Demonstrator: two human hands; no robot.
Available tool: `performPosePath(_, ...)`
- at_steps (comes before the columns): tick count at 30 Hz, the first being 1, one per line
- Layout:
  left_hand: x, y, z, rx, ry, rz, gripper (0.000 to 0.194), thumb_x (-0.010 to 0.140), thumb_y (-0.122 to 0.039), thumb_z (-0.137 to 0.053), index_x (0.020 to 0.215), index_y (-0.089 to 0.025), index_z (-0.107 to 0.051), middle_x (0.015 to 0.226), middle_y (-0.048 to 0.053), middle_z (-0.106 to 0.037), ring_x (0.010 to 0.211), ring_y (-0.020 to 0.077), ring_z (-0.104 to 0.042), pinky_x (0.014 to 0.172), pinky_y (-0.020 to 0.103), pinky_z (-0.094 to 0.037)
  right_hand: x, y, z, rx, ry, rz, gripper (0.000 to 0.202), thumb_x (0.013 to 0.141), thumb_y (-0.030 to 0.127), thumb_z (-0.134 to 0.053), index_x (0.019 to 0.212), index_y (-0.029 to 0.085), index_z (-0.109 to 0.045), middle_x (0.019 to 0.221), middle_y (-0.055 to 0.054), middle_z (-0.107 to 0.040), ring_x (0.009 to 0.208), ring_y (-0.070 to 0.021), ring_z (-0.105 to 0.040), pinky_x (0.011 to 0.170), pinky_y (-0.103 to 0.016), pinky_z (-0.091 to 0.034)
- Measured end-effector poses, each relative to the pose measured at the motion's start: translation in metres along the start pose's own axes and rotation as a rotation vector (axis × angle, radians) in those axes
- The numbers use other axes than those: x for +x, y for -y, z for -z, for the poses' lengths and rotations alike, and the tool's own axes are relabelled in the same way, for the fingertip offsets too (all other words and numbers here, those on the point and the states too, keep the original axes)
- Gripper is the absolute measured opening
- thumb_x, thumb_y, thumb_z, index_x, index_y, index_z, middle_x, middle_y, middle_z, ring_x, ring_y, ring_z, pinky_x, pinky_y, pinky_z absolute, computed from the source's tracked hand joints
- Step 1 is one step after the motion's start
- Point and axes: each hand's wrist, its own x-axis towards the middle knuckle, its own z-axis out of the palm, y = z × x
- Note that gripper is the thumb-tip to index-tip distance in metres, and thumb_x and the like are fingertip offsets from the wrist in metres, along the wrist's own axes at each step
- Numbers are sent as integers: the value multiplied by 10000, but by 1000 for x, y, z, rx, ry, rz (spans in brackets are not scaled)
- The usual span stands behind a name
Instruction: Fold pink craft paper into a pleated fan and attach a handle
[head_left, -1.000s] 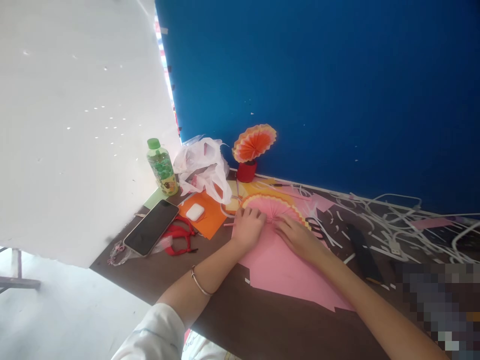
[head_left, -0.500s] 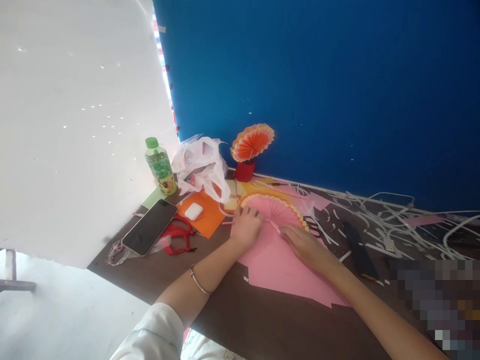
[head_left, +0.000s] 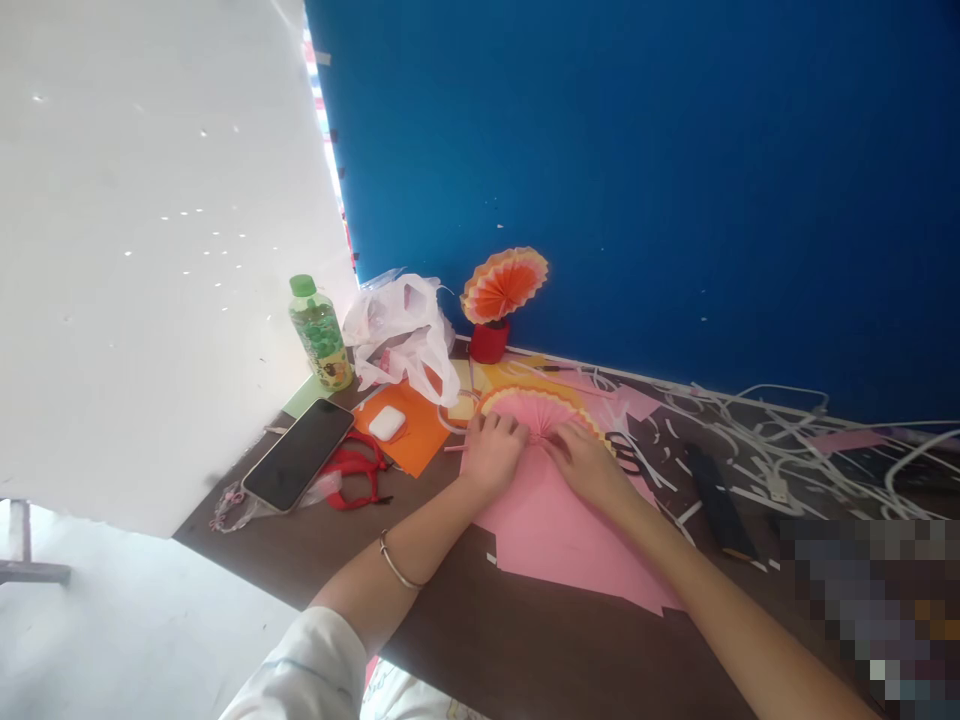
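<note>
A pleated pink paper fan (head_left: 541, 405) with a yellow and orange scalloped rim lies on pink paper sheets (head_left: 570, 540). My left hand (head_left: 495, 450) rests on its left side, fingers curled down and pressed onto the folds. With fingers drawn together, my right hand (head_left: 589, 460) pinches at the fan's lower middle, close to the left fingertips. What lies under the fingertips is partly hidden. Scissors with black handles (head_left: 626, 452) lie just right of the fan.
Behind the fan, a finished-looking orange paper rosette (head_left: 506, 285) stands in a red holder (head_left: 490, 343). To the left are a plastic bag (head_left: 409, 335), a bottle (head_left: 321, 335), a phone (head_left: 298, 455) and a white case (head_left: 386, 423). White cables and paper scraps (head_left: 750, 440) clutter the right.
My right hand has moved up and left, from the pink sheet below the fan to the fan's lower middle. The left hand stays in place.
</note>
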Motion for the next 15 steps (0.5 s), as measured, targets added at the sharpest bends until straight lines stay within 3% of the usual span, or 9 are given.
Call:
performPosePath(8, 0, 0, 1, 1, 14, 4, 166, 837, -99, -422, 943, -195, -506, 951, 42, -517, 911, 201, -432, 807, 358, -337, 13, 3, 1, -21, 64, -138, 115, 716, 179, -457, 650, 175, -552, 687, -54, -595, 662, -187, -546, 594, -288, -399)
performPosePath(15, 0, 0, 0, -2, 14, 9, 163, 847, -114, -419, 955, -200, -504, 955, 41, -515, 916, 200, -437, 808, 360, -330, 12, 11, 5, -29, 76, -148, 115, 684, 153, -449, 628, 181, -546, 709, -61, -601, 687, -194, -547, 601, -286, -398)
